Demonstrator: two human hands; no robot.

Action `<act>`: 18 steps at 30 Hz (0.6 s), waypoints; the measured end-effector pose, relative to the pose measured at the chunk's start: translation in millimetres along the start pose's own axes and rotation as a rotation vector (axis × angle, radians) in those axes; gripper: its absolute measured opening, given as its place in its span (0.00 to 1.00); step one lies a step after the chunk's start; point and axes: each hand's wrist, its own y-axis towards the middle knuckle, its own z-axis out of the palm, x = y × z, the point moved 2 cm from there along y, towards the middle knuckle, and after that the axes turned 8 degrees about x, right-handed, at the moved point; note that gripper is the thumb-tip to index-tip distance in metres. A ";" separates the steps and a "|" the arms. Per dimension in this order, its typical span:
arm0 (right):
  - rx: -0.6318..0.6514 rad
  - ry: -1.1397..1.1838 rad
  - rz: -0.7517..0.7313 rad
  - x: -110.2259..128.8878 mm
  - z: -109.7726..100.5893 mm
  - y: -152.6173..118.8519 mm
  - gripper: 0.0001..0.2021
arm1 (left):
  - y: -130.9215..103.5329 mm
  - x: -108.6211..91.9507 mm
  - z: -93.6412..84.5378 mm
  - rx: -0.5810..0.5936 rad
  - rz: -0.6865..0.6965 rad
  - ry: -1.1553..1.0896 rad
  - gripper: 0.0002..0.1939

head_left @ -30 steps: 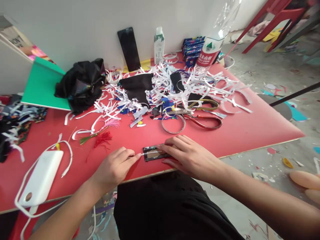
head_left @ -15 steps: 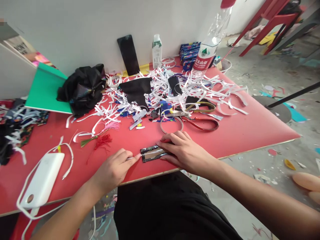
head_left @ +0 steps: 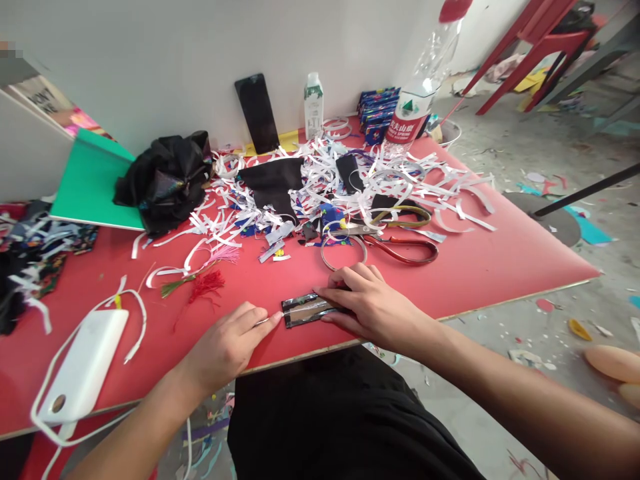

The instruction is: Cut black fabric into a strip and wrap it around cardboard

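Observation:
A small flat rectangular piece (head_left: 303,311), brown in the middle with dark shiny edges, lies near the front edge of the red table (head_left: 260,277). My right hand (head_left: 363,300) grips its right part, fingers along both long edges. At its left end my left hand (head_left: 240,333) has its fingers pinched together, the index fingertip touching the piece's corner; a thin white thing shows at the fingers, too small to make out. Red-handled scissors (head_left: 400,248) lie beyond my right hand, by a pile of white strips (head_left: 320,167).
Around the table are a bottle (head_left: 404,120), a small carton (head_left: 314,107), a leaning phone (head_left: 257,113), black cloth (head_left: 167,180), a green board (head_left: 93,187), tassels (head_left: 206,283) and a white corded device (head_left: 87,367) at the left.
The camera view has shifted very slightly. My left fingertip now sits a little lower at the piece's left end, and a thin light line shows along the piece's middle. My right hand keeps its hold.

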 end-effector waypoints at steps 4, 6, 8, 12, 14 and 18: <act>0.003 -0.003 0.005 -0.2 0.4 0.5 0.19 | -0.3 1.4 -0.2 -0.006 -0.008 -0.018 0.25; 0.004 0.009 0.006 -0.3 0.8 0.6 0.19 | 0.0 1.3 -0.3 -0.005 -0.013 -0.023 0.24; 0.002 0.019 0.011 -0.3 0.7 0.8 0.19 | 0.2 0.4 -0.4 -0.008 -0.013 -0.018 0.23; -0.005 0.009 0.021 1.1 -0.8 1.5 0.18 | -0.3 -0.4 -0.1 -0.017 -0.045 0.023 0.22; -0.023 -0.010 0.019 2.2 -1.7 1.4 0.17 | -0.8 1.2 0.2 -0.017 -0.090 0.005 0.22; -0.086 -0.034 -0.015 4.7 -3.2 -0.4 0.16 | -0.6 6.9 0.8 -0.039 -0.192 -0.137 0.20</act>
